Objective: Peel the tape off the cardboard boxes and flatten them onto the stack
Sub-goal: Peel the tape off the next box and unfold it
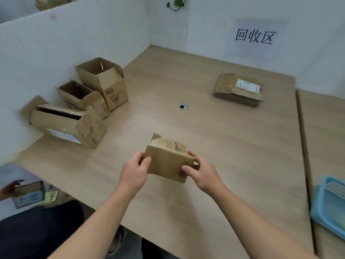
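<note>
Head view: the left hand (pixel 139 166) and right hand (pixel 198 171) each grip an opposite end of a box (pixel 168 161). They hold it tilted near the desk's (pixel 224 146) near edge, probably so it can be turned to find the tape. The stack (pixel 239 91) lies toward the far right corner, and three open boxes (pixel 101 83) line the left edge.

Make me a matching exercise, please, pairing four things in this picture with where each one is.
Things:
1. small box
2. flattened stack
3. blue basket
4. paper sign

Places:
a. on the wall at the back right
b. held between the left hand and the right hand
c. at the picture's right edge
d. lying on the far right part of the table

Pairs: 1-b, 2-d, 3-c, 4-a
</note>
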